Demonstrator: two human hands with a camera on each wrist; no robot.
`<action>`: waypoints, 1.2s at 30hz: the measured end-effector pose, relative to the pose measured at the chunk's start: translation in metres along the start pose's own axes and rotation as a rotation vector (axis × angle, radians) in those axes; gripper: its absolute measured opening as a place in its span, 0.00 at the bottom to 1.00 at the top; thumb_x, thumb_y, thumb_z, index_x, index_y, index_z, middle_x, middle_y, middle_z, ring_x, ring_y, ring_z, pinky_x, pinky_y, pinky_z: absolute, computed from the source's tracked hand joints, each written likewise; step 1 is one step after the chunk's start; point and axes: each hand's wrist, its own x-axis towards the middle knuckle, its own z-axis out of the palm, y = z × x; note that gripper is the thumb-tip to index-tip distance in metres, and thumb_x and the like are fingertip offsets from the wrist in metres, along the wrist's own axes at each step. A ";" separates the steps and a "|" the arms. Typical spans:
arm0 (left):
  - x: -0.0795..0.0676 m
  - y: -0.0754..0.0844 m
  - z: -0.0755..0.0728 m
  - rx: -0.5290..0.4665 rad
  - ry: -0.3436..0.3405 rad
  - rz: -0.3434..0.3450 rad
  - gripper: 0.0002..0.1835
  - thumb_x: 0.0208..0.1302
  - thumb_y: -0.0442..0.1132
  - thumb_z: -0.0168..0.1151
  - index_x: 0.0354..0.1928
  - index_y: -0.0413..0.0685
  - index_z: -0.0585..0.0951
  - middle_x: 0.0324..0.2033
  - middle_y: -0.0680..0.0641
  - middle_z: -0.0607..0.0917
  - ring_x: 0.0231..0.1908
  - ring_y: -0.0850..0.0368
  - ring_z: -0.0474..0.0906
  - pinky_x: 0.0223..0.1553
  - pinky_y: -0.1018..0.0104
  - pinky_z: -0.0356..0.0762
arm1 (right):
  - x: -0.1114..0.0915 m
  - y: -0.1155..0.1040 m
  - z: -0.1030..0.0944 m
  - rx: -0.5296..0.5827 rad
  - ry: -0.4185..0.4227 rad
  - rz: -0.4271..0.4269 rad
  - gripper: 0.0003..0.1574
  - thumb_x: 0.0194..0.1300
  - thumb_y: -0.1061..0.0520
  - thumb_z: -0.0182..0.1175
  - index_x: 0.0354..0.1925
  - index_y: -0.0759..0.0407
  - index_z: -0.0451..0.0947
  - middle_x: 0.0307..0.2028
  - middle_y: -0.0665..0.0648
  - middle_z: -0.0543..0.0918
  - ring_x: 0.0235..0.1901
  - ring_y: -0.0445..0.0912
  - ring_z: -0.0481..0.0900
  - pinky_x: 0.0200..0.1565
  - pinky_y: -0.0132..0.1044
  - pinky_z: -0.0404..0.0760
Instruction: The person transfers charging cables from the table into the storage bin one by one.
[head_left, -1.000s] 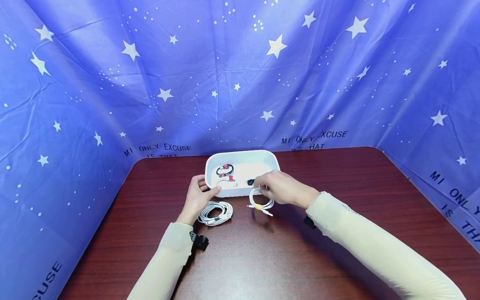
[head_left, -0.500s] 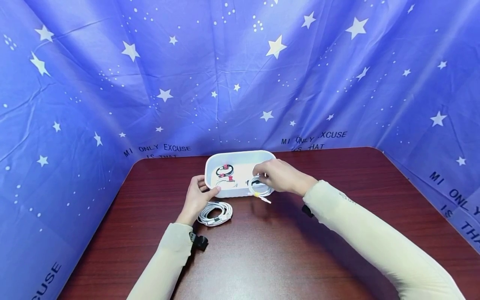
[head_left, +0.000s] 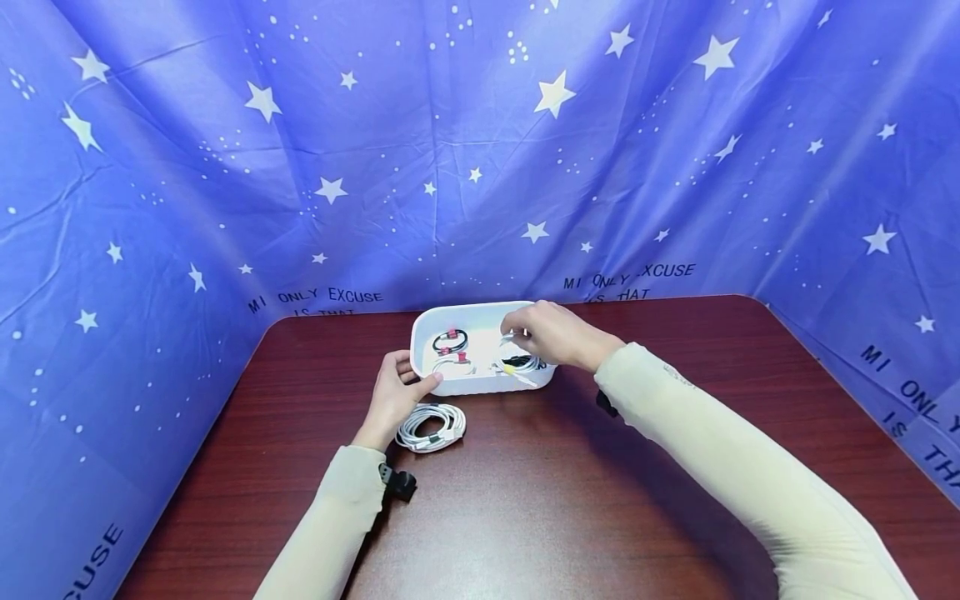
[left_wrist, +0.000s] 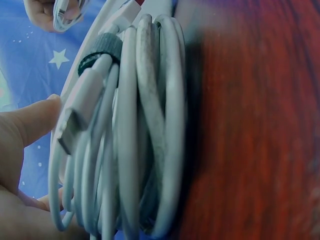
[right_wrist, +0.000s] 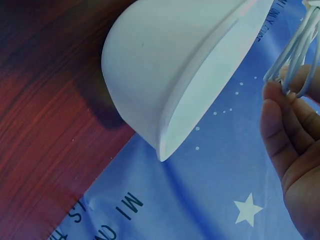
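Observation:
A coiled white cable with a yellow tie (head_left: 517, 369) hangs over the right part of the white plastic box (head_left: 472, 386). My right hand (head_left: 558, 332) pinches it by the top of its loops, and the right wrist view shows thumb and fingertips on the coil (right_wrist: 300, 47). My left hand (head_left: 395, 392) grips the box's left front corner, thumb at the rim and fingers along the side. Close in front of that hand, on the table, lies a thicker coiled white cable (head_left: 430, 427); its dark strap and USB plug (left_wrist: 82, 100) show in the left wrist view.
Inside the box, at left, are a black coiled cable (head_left: 450, 342) with red ties and a white one (head_left: 453, 365) with a red tie. Something black (head_left: 516, 362) lies under the held coil. Behind the brown table (head_left: 675, 358) hangs a blue star-printed curtain (head_left: 435, 125).
My right hand has carried the yellow-tied cable up and back, from in front of the box's front wall to above its right part. The left hand and the thicker coil stay put.

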 end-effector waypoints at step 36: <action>0.000 0.000 0.000 0.012 0.002 -0.015 0.35 0.54 0.37 0.72 0.61 0.39 0.65 0.53 0.37 0.74 0.54 0.47 0.74 0.51 0.58 0.75 | 0.034 0.052 0.025 -0.215 0.073 -0.019 0.11 0.65 0.61 0.59 0.43 0.50 0.83 0.35 0.50 0.83 0.32 0.47 0.80 0.32 0.46 0.79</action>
